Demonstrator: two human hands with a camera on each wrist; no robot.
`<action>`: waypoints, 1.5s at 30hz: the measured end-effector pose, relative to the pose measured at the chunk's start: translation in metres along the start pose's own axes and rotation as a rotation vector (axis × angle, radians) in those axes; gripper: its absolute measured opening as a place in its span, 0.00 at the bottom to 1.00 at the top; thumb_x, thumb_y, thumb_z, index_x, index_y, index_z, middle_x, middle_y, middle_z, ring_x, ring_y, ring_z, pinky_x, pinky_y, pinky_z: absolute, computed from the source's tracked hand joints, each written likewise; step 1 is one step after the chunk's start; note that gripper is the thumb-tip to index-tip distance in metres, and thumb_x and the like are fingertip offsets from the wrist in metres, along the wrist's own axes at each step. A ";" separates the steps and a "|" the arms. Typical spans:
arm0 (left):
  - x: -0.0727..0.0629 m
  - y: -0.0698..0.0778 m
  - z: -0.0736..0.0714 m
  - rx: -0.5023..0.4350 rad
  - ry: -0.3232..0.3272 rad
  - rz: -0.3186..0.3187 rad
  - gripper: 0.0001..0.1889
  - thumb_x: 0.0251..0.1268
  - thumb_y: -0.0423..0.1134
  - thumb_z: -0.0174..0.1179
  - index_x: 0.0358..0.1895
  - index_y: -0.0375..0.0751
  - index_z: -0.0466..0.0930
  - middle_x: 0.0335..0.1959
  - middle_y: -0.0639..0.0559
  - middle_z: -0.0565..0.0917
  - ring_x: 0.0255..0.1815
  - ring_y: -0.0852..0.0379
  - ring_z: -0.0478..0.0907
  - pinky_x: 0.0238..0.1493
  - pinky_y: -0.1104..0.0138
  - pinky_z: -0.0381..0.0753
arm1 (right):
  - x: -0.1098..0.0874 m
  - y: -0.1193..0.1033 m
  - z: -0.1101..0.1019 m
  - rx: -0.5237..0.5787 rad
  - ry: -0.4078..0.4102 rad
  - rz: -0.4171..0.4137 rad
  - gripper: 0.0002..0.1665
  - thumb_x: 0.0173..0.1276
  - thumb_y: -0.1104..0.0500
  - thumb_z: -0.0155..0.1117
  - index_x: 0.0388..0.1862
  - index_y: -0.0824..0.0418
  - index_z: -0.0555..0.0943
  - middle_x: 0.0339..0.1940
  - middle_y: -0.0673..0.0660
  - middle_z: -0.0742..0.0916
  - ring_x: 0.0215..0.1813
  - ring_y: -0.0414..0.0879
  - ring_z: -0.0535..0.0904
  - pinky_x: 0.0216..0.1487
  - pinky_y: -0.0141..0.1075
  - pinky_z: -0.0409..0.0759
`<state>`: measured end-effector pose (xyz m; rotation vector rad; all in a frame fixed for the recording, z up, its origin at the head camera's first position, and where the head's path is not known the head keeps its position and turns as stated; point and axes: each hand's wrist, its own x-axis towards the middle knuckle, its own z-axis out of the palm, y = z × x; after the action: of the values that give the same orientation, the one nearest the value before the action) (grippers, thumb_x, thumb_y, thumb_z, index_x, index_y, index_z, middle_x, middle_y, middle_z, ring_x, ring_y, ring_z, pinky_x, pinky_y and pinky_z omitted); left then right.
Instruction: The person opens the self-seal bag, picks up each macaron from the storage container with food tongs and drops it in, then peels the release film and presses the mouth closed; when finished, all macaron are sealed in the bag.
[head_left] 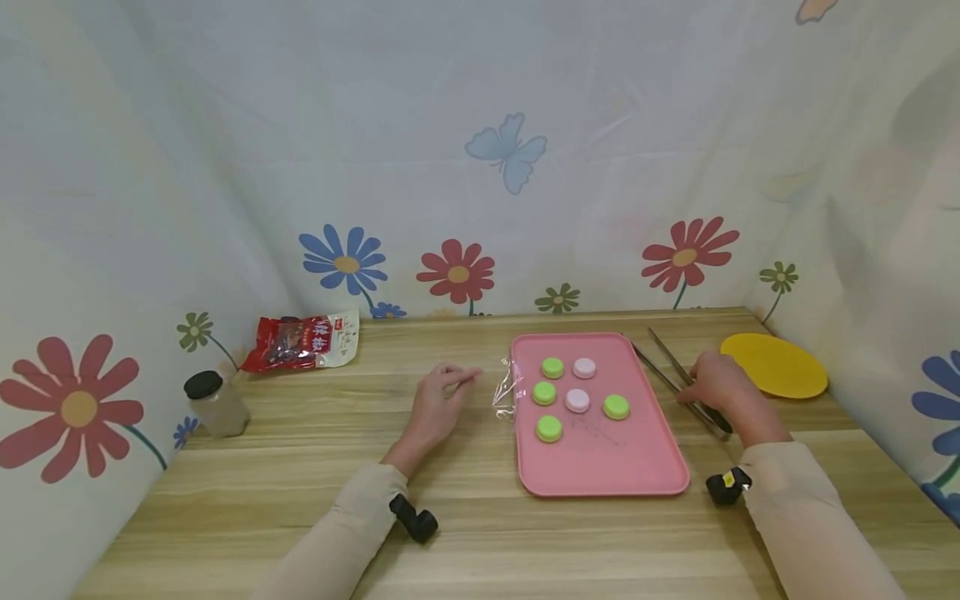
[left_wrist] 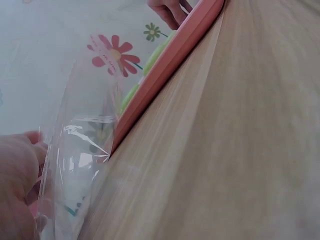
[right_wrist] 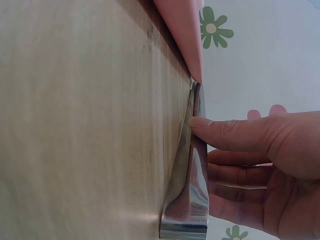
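My left hand (head_left: 437, 406) is left of the pink tray, thumb and fingertips pinching the edge of a clear plastic bag (left_wrist: 75, 150). The bag (head_left: 507, 387) stretches from the fingers to the tray's left rim. On the tray (head_left: 607, 467) lie several green macarons (head_left: 549, 428) and two pale pink ones (head_left: 577, 401). Right of the tray, my right hand (head_left: 723, 390) grips metal tongs (head_left: 712, 418) that lie on the table. The right wrist view shows the thumb on one side of the tongs (right_wrist: 197, 185) and the fingers along the other.
A yellow oval plate (head_left: 776, 365) lies behind the right hand. At the back left lies a red snack packet (head_left: 300, 342), with a black-lidded jar (head_left: 217, 406) nearer the left edge. A flower-printed curtain (head_left: 420, 158) closes off the back and sides of the wooden table (head_left: 300, 433).
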<state>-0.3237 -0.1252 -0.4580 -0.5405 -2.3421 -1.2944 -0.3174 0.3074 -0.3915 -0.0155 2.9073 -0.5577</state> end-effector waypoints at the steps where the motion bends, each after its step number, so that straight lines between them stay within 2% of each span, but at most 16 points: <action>1: 0.000 0.000 0.000 -0.004 0.017 -0.003 0.12 0.68 0.32 0.65 0.53 0.39 0.86 0.38 0.50 0.84 0.42 0.52 0.80 0.44 0.55 0.83 | 0.000 0.000 0.000 0.000 0.001 0.001 0.15 0.61 0.58 0.75 0.31 0.71 0.84 0.21 0.56 0.78 0.27 0.49 0.72 0.28 0.36 0.71; 4: 0.001 -0.001 0.000 -0.004 0.073 -0.021 0.14 0.66 0.32 0.67 0.53 0.35 0.85 0.38 0.49 0.87 0.42 0.52 0.83 0.44 0.53 0.83 | 0.000 0.000 0.001 0.000 0.003 0.000 0.15 0.61 0.58 0.75 0.31 0.71 0.84 0.21 0.55 0.78 0.27 0.49 0.72 0.28 0.36 0.71; 8: 0.001 -0.003 0.000 -0.005 0.106 -0.008 0.07 0.66 0.32 0.67 0.44 0.33 0.87 0.38 0.47 0.88 0.41 0.51 0.84 0.43 0.54 0.84 | 0.000 0.000 0.001 0.000 0.004 -0.004 0.14 0.61 0.58 0.74 0.30 0.71 0.84 0.20 0.55 0.78 0.26 0.49 0.72 0.28 0.36 0.71; 11: 0.002 -0.005 0.001 -0.005 0.087 0.022 0.05 0.69 0.30 0.64 0.41 0.31 0.85 0.38 0.44 0.88 0.44 0.49 0.84 0.46 0.54 0.83 | 0.000 0.000 0.001 -0.003 0.006 -0.003 0.15 0.62 0.58 0.74 0.32 0.72 0.84 0.21 0.55 0.78 0.27 0.49 0.72 0.29 0.36 0.71; 13: 0.001 -0.006 0.002 -0.024 0.065 0.017 0.05 0.71 0.30 0.61 0.41 0.30 0.83 0.39 0.41 0.87 0.47 0.47 0.83 0.46 0.54 0.84 | 0.000 -0.001 0.001 -0.003 0.003 0.003 0.17 0.62 0.58 0.74 0.34 0.73 0.83 0.23 0.56 0.79 0.28 0.50 0.73 0.29 0.37 0.72; 19: 0.001 -0.008 0.004 -0.087 0.012 -0.054 0.09 0.73 0.31 0.59 0.50 0.31 0.81 0.45 0.39 0.87 0.50 0.47 0.85 0.44 0.57 0.87 | 0.000 -0.001 0.001 0.001 -0.006 0.021 0.18 0.62 0.58 0.74 0.38 0.75 0.83 0.25 0.58 0.80 0.30 0.51 0.74 0.30 0.37 0.73; 22: 0.001 -0.008 0.004 -0.066 0.001 -0.069 0.11 0.72 0.33 0.61 0.53 0.32 0.83 0.46 0.41 0.88 0.50 0.48 0.85 0.50 0.57 0.85 | 0.000 -0.001 0.001 0.000 -0.004 0.019 0.18 0.62 0.58 0.74 0.37 0.74 0.84 0.24 0.57 0.79 0.29 0.51 0.74 0.30 0.37 0.72; 24: 0.001 -0.009 0.004 -0.037 0.006 -0.064 0.11 0.71 0.34 0.62 0.50 0.32 0.85 0.46 0.43 0.88 0.49 0.49 0.85 0.52 0.58 0.84 | 0.000 -0.001 0.001 0.007 -0.003 0.021 0.17 0.62 0.57 0.74 0.36 0.73 0.84 0.23 0.56 0.79 0.28 0.50 0.73 0.29 0.36 0.72; 29: 0.000 -0.009 0.002 0.004 0.054 -0.019 0.07 0.67 0.32 0.66 0.44 0.34 0.89 0.43 0.46 0.89 0.49 0.48 0.85 0.55 0.55 0.83 | 0.000 0.000 0.002 0.027 0.010 0.015 0.17 0.60 0.55 0.76 0.28 0.69 0.82 0.18 0.52 0.73 0.25 0.47 0.70 0.26 0.35 0.67; 34: 0.000 -0.008 0.002 0.008 0.104 0.007 0.06 0.65 0.32 0.67 0.43 0.37 0.90 0.42 0.47 0.89 0.50 0.49 0.85 0.57 0.55 0.82 | 0.002 0.004 0.006 0.031 0.028 0.001 0.20 0.59 0.55 0.77 0.21 0.64 0.76 0.16 0.50 0.68 0.23 0.45 0.67 0.25 0.34 0.65; 39: 0.001 -0.007 0.001 0.024 0.100 0.024 0.07 0.66 0.31 0.66 0.45 0.36 0.89 0.44 0.45 0.89 0.50 0.48 0.85 0.55 0.55 0.83 | 0.005 0.007 0.008 0.022 0.028 -0.005 0.20 0.59 0.55 0.77 0.21 0.64 0.75 0.15 0.49 0.67 0.22 0.45 0.67 0.24 0.34 0.65; 43: 0.001 -0.006 0.001 0.035 0.121 0.022 0.11 0.68 0.32 0.65 0.51 0.34 0.86 0.41 0.43 0.89 0.46 0.47 0.87 0.48 0.54 0.85 | 0.006 0.008 0.007 0.010 0.023 -0.016 0.19 0.59 0.55 0.76 0.23 0.65 0.77 0.16 0.50 0.68 0.22 0.45 0.68 0.25 0.34 0.66; 45: 0.001 -0.006 0.001 0.047 0.139 0.016 0.11 0.68 0.33 0.65 0.51 0.34 0.85 0.39 0.43 0.89 0.44 0.47 0.87 0.44 0.54 0.86 | 0.006 0.008 0.006 0.009 0.020 -0.020 0.20 0.59 0.55 0.76 0.23 0.66 0.77 0.16 0.50 0.68 0.22 0.45 0.68 0.25 0.34 0.66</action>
<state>-0.3280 -0.1273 -0.4617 -0.4389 -2.2431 -1.2258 -0.3217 0.3126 -0.4005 -0.0375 2.9272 -0.5769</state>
